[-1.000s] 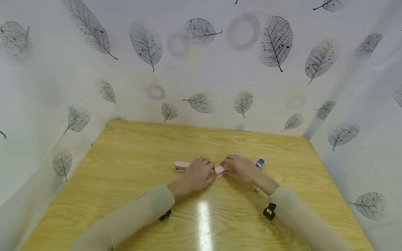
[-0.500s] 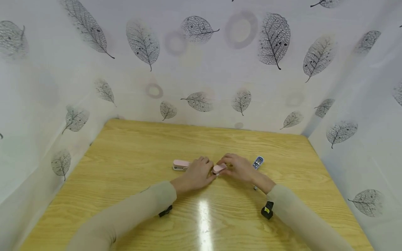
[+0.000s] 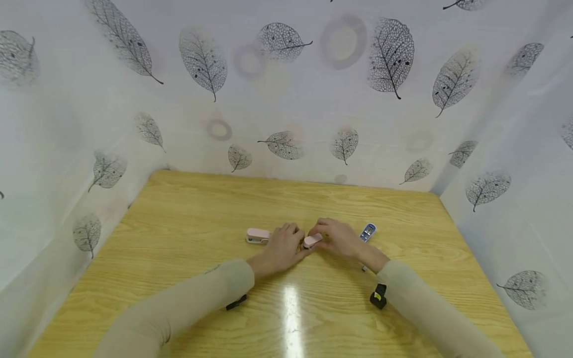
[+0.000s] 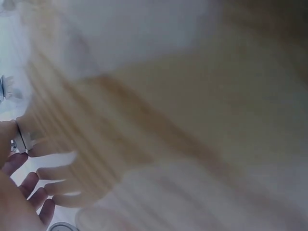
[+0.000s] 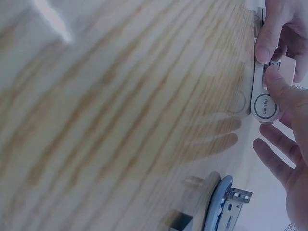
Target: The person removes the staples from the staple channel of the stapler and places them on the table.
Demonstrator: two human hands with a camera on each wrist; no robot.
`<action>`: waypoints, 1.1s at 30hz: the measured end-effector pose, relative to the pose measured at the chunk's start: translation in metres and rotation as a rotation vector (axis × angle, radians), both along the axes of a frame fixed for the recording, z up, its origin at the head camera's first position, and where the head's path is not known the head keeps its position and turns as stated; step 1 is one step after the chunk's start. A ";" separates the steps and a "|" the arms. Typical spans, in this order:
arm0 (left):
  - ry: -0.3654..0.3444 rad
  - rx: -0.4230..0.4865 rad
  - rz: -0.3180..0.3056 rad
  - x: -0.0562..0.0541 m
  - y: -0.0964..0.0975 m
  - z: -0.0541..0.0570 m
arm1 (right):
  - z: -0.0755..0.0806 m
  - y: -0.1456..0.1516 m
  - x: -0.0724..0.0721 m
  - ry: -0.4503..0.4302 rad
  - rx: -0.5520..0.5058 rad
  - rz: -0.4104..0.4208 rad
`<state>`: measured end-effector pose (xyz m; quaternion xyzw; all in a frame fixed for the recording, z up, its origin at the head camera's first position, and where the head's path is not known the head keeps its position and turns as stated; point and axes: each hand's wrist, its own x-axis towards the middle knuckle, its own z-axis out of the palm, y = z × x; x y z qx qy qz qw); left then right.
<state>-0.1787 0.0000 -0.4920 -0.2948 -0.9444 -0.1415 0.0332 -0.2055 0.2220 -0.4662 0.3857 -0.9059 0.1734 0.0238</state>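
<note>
Both hands hold a small pink-and-white stapler near the middle of the table. My left hand grips one end, its thumb along the near side. The other end is between the thumb and fingers of my right hand. In the right wrist view, the white base with a round logo faces the camera, and the pink top stands beyond it. There the right thumb presses near a metal part, with two fingers extended below. The left wrist view shows the fingers at its edge; most of the stapler is hidden there.
Left of the left hand lies another pink stapler, partly covered by that hand. A blue stapler with its metal magazine exposed lies beyond the right wrist, which hides its middle. Leaf-printed curtains enclose the wooden table.
The held stapler's white lower part shows less below the pink top than a second ago. The left thumb has shifted slightly right along it. Both hands keep hold.
</note>
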 end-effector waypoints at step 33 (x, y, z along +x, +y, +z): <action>0.013 -0.026 0.030 0.005 0.003 0.005 | -0.002 0.003 -0.002 -0.013 -0.009 0.023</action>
